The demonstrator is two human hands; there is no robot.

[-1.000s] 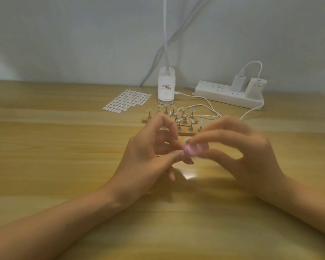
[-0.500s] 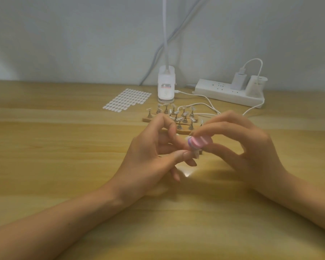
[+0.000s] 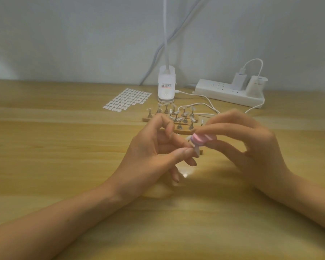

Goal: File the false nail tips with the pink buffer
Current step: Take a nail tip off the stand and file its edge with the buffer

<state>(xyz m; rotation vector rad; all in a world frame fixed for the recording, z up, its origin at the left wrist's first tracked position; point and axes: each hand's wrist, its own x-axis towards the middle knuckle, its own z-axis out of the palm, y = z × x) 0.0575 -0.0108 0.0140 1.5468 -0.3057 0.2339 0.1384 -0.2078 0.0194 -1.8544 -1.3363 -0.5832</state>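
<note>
Head view, the only view I have. I see two bare forearms reaching in over a wooden table [image 3: 64, 166], the hands meeting near the middle.

The left hand [image 3: 154, 156] has its thumb and a fingertip pinched on a small pale stand [image 3: 196, 151], which I take to carry the false nail tip being worked. The tip itself is too small and blurred to make out. The other fingers are loosely curled.

The right hand [image 3: 251, 145] is curled over from the right, fingertips and thumb gripping the pink buffer [image 3: 200, 139]. The buffer lies roughly flat on top of that stand.

A second ago the buffer was a pink smear lower down, against the left thumb tip. It has since slid up and to the right, while the left hand has hardly moved. I read that as one filing stroke, so the filing is under way, not finished.

Behind the hands, a rack of nail tips [image 3: 176, 117] stands on wooden strips, untouched. Further back are a sticker sheet [image 3: 128, 99], a white lamp base [image 3: 166, 87] and a power strip [image 3: 225, 93].
</note>
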